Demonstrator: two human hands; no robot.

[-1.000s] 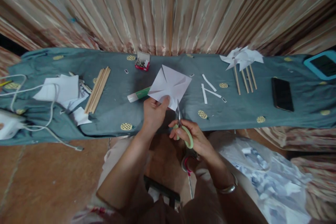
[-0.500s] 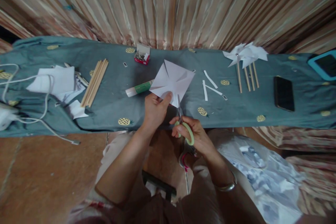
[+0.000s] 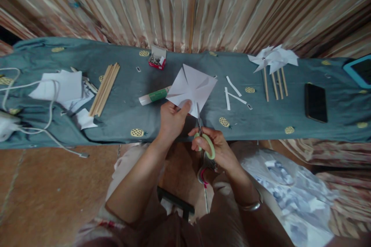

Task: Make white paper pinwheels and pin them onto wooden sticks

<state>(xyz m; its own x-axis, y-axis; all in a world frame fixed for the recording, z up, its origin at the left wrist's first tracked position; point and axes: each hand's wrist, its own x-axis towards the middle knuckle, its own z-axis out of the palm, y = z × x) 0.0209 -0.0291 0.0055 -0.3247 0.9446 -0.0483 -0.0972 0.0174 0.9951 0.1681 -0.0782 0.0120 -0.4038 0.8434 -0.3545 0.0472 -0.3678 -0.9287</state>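
Note:
A square sheet of white paper (image 3: 193, 85), slit inward from its corners, is pinched by my left hand (image 3: 173, 119) at its near left edge, thumb on top. My right hand (image 3: 213, 144) has its fingers in the light green handles of a pair of scissors (image 3: 208, 146). The scissor blades lie at the paper's near corner, along a slit there. Behind my left hand a green and white glue stick (image 3: 156, 95) rests on the cloth, its right end next to the paper.
Wooden sticks (image 3: 104, 89), paper pieces (image 3: 62, 87) and a white cable (image 3: 51, 108) lie left. A red box of pins (image 3: 157, 60) stands behind. Paper strips (image 3: 228, 98), finished pinwheels (image 3: 272, 60) and a phone (image 3: 315, 102) lie right. A plastic bag (image 3: 290, 193) is below the table.
Hardly anything differs. The view has shifted slightly, and both hands keep the same hold, with the scissors still at the paper's near corner.

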